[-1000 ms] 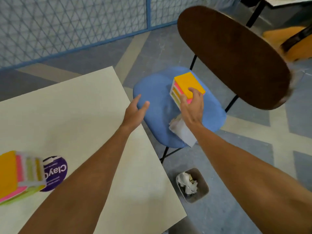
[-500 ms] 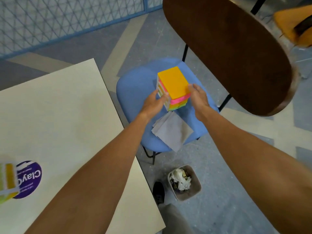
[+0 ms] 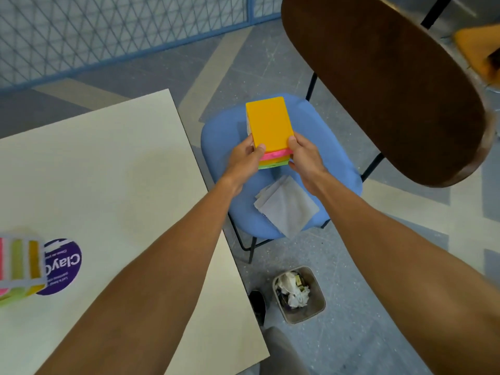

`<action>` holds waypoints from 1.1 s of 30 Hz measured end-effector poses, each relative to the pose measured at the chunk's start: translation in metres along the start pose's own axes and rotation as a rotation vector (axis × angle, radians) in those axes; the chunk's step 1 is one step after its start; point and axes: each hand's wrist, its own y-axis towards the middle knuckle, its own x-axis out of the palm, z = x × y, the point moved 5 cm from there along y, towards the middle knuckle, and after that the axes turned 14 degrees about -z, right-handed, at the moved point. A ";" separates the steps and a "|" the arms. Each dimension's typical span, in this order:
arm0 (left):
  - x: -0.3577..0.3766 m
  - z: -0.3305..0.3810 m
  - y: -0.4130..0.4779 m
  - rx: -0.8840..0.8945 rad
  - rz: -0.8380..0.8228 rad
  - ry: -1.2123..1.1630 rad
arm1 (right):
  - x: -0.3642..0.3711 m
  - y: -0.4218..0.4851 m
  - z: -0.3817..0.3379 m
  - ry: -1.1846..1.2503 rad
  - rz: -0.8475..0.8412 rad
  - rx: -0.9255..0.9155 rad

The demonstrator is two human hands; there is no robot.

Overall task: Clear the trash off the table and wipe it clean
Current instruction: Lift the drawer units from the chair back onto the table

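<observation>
note block [image 3: 270,125], orange on top with pink and green layers showing at its near end, is held above the blue seat [image 3: 338,171] of a chair. the left hand [image 3: 243,161] grips its near left corner with the thumb lying on the orange top. the right hand [image 3: 305,158] grips the near right corner, thumb against the side. both sets of fingers are curled round the block. whether the block's far end rests on the seat i cannot tell. just below the hands a grey cloth [image 3: 286,209] lies folded on the front of the seat, one corner reaching past the seat's edge. the chair's dark brown backrest [image 3: 378,85] fills the upper right of the view.

the pale table [image 3: 108,171] lies to the left, apart from the chair. on it, near the left edge of the view, is a round purple label [image 3: 63,266] with white lettering. against that label sits a second note block [image 3: 19,266] — blurred, striped pink, green and orange. on the floor near the table's corner stands a small grey bin [image 3: 313,313] holding crumpled white paper [image 3: 293,290], with a dark shoe [image 3: 257,307] just beside it.
</observation>
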 end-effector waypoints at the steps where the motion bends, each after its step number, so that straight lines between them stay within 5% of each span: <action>1: -0.011 -0.001 -0.009 0.001 0.024 0.009 | 0.013 -0.002 -0.003 -0.015 -0.029 -0.006; 17: -0.222 -0.088 -0.275 -0.130 0.284 -0.052 | 0.333 -0.101 -0.007 -0.032 -0.511 -0.020; 33: -0.298 -0.182 -0.349 -0.103 0.348 -0.032 | 0.468 -0.136 0.025 -0.062 -0.468 0.022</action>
